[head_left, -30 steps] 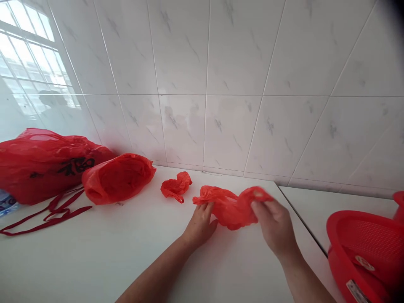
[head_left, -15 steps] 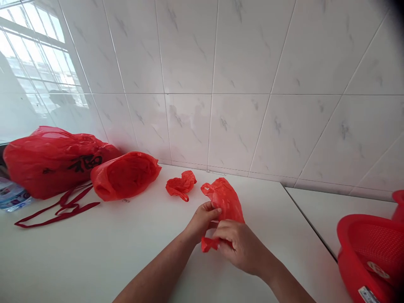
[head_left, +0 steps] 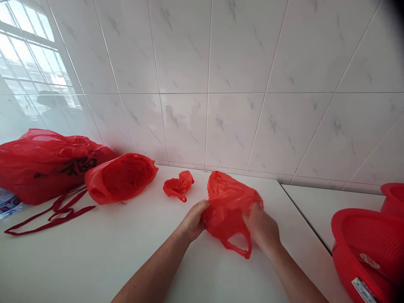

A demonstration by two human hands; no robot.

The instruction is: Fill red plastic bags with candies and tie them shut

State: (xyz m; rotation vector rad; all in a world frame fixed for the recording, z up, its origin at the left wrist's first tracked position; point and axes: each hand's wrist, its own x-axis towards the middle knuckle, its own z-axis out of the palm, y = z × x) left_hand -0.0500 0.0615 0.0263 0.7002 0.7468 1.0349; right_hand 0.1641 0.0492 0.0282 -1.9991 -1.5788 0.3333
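A thin red plastic bag (head_left: 225, 210) is spread between my two hands above the white tabletop, with one handle loop hanging toward me. My left hand (head_left: 195, 221) pinches the bag's left edge between thumb and fingers. On the opposite side my right hand (head_left: 261, 225), smeared by motion, has its fingers closed on the bag's right side. Just beyond my left hand lies a small crumpled red plastic bag (head_left: 178, 186), touched by neither hand.
Left of the hands lies a rolled, open-mouthed red bag (head_left: 123, 179), with a big red bag (head_left: 53, 164) bearing black lettering behind it. A dark red strap (head_left: 41, 225) and a partly cut-off bottle (head_left: 9, 204) are nearby. Red baskets (head_left: 344, 244) stand at right. A tiled wall (head_left: 236, 126) bounds the back.
The bag has gone from bunched to spread wide, its handle loop now showing. My right hand has moved right, away from my left. The view has shifted slightly to the right.
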